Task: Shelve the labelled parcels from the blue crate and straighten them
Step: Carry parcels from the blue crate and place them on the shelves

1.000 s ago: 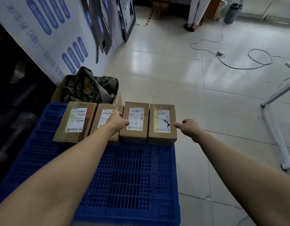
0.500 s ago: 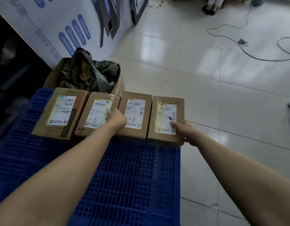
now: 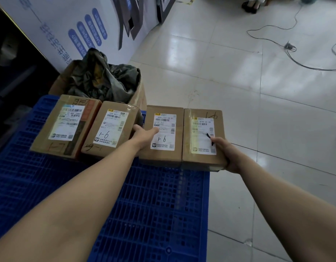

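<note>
My right hand (image 3: pixel 227 154) newly gripped the blue crate's (image 3: pixel 154 205) far-right parcel (image 3: pixel 201 137), left hand (image 3: pixel 144 135) gripped its neighbour (image 3: pixel 163 133); lift probably due.

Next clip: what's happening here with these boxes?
A person leans over a blue crate. The left hand grips the left edge of the third parcel, and the right hand grips the near right corner of the rightmost parcel. These two lie touching side by side. Two more parcels lie to their left. All four are on the crate, and none is shelved yet.
</note>
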`<control>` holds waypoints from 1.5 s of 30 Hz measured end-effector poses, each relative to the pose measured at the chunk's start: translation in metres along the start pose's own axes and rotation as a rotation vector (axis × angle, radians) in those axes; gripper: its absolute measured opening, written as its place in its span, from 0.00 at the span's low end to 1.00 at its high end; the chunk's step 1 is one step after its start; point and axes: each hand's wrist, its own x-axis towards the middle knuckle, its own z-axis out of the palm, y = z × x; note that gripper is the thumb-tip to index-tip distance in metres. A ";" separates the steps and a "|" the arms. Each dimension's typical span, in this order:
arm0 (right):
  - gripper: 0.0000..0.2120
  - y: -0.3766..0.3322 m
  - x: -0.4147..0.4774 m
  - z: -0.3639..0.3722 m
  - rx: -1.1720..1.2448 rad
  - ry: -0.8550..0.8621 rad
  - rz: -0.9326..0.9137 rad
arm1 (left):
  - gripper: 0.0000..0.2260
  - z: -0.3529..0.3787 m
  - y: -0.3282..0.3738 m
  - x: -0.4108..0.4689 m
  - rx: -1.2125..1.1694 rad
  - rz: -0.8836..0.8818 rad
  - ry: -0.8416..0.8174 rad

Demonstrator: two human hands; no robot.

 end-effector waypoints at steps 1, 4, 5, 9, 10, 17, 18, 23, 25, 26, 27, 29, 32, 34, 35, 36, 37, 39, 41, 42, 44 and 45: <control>0.25 0.001 0.001 0.000 0.019 0.003 -0.015 | 0.40 0.002 -0.004 0.002 -0.036 -0.003 0.000; 0.24 0.000 -0.001 -0.001 0.075 0.011 -0.081 | 0.40 0.003 -0.007 0.005 -0.137 0.012 -0.019; 0.24 -0.003 -0.005 0.001 0.090 0.013 -0.104 | 0.39 0.002 -0.005 0.004 -0.162 0.027 -0.028; 0.23 -0.022 -0.038 0.002 0.137 0.021 -0.164 | 0.30 -0.016 0.020 -0.015 -0.228 0.089 -0.040; 0.24 -0.029 -0.050 0.002 0.145 0.020 -0.174 | 0.26 -0.023 0.028 -0.025 -0.256 0.109 -0.053; 0.24 -0.094 -0.159 0.030 0.189 0.013 -0.286 | 0.25 -0.110 0.095 -0.123 -0.375 0.209 -0.271; 0.24 -0.104 -0.177 0.038 0.189 0.003 -0.310 | 0.25 -0.127 0.103 -0.139 -0.387 0.235 -0.297; 0.25 -0.144 -0.260 0.091 0.231 -0.081 -0.455 | 0.28 -0.214 0.124 -0.215 -0.423 0.390 -0.306; 0.24 -0.158 -0.289 0.113 0.230 -0.133 -0.511 | 0.27 -0.244 0.124 -0.242 -0.438 0.421 -0.288; 0.24 -0.165 -0.302 0.124 0.221 -0.157 -0.539 | 0.23 -0.259 0.122 -0.256 -0.455 0.438 -0.275; 0.23 -0.171 -0.314 0.136 0.209 -0.179 -0.565 | 0.17 -0.272 0.119 -0.269 -0.477 0.450 -0.271; 0.23 -0.182 -0.335 0.157 0.171 -0.232 -0.608 | 0.12 -0.299 0.108 -0.293 -0.533 0.449 -0.257; 0.23 -0.195 -0.361 0.192 0.101 -0.308 -0.646 | 0.12 -0.338 0.082 -0.335 -0.592 0.485 -0.168; 0.23 -0.200 -0.376 0.216 0.053 -0.374 -0.657 | 0.13 -0.360 0.059 -0.365 -0.631 0.525 -0.095; 0.23 -0.202 -0.384 0.229 0.033 -0.414 -0.660 | 0.13 -0.368 0.045 -0.382 -0.656 0.547 -0.057; 0.23 -0.202 -0.390 0.242 0.018 -0.456 -0.663 | 0.13 -0.376 0.031 -0.398 -0.679 0.572 -0.020; 0.25 -0.201 -0.395 0.255 0.008 -0.501 -0.658 | 0.12 -0.382 0.015 -0.414 -0.700 0.597 0.019; 0.26 -0.195 -0.404 0.286 -0.034 -0.594 -0.631 | 0.14 -0.394 -0.019 -0.450 -0.740 0.620 0.136; 0.23 -0.182 -0.414 0.323 -0.088 -0.689 -0.603 | 0.24 -0.409 -0.059 -0.488 -0.797 0.604 0.292; 0.22 -0.174 -0.419 0.344 -0.114 -0.747 -0.595 | 0.29 -0.417 -0.081 -0.509 -0.822 0.593 0.364; 0.24 -0.154 -0.435 0.390 -0.179 -0.881 -0.599 | 0.33 -0.432 -0.128 -0.554 -0.847 0.588 0.506; 0.25 -0.141 -0.447 0.413 -0.213 -0.953 -0.594 | 0.35 -0.436 -0.152 -0.579 -0.854 0.585 0.573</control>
